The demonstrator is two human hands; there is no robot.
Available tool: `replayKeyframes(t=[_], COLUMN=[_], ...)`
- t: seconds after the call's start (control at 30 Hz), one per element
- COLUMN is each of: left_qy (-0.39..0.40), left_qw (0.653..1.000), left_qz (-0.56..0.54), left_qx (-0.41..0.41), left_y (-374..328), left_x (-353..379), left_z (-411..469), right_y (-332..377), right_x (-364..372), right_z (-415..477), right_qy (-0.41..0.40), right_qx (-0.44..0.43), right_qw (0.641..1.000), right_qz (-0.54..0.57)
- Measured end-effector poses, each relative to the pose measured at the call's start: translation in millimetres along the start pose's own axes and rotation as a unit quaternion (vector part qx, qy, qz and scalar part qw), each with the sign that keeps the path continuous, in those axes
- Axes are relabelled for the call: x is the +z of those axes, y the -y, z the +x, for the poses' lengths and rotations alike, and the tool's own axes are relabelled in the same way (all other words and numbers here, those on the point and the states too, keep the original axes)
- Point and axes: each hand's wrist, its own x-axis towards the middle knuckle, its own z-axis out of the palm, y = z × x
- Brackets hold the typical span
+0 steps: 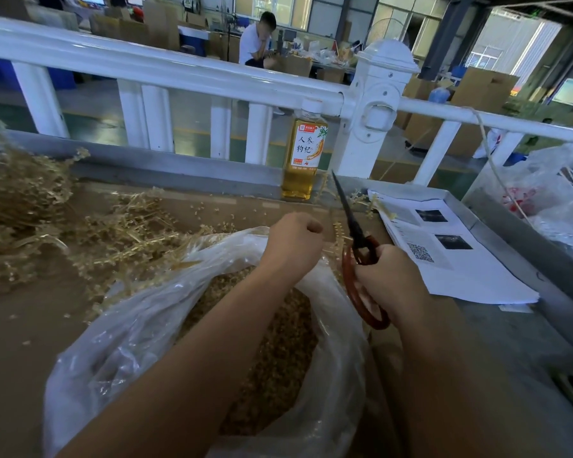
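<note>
Above the open bag [119,342]: your two hands meet, and the scissors [356,231] are between them and the papers [460,259].
Scissors, direction: the tip points up and away from you, leaning a little left, toward the bottle [303,157] at the railing [179,71].
Scissors, long axis: from the red handles near your wrist to the dark tip far from you; the blades lie together as one line.
Right hand [387,276]: your fingers are curled tight through and around the red handles.
Left hand [295,246]: clenched like a fist, it pinches a thin beige sprig [337,231] that stands just beside the blades.
Sprig and blades: very near; I cannot tell if they touch.
Bag content: small beige pieces [278,342] lie under your forearms.
Left side: a pile of sprigs [20,200] lies on the table, well apart from your hands.
</note>
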Motion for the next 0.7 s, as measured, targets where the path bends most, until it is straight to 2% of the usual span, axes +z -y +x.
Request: replayKeyframes(t=[0.1, 0.27, 0.57, 0.7], left_qy=[-0.032, -0.023, -0.014, -0.009], left_qw=[0.999, 0.999, 0.997, 0.997], left_qz=[-0.006, -0.025, -0.07, -0.067], left_qx=[-0.022, -0.022, -0.017, -0.023], left_y=[4.8, 5.8, 4.7, 7.8], left_x=[-5.1, -10.3, -21.0, -23.7], left_z=[1.8, -2.0, -14.8, -22.8], right_y=[-2.6, -4.6, -14.6, -20.1], right_x=[1.4, 3.7, 1.0, 4.2], right_z=[0.2, 0.4, -5.4, -9.3], right_qy=[0.032, 0.071, 0.073, 0.059], right_qx=[0.007, 0.02, 0.067, 0.082], right_qw=[0.999, 0.996, 0.993, 0.995], right_qz=[-0.012, -0.055, -0.062, -0.026])
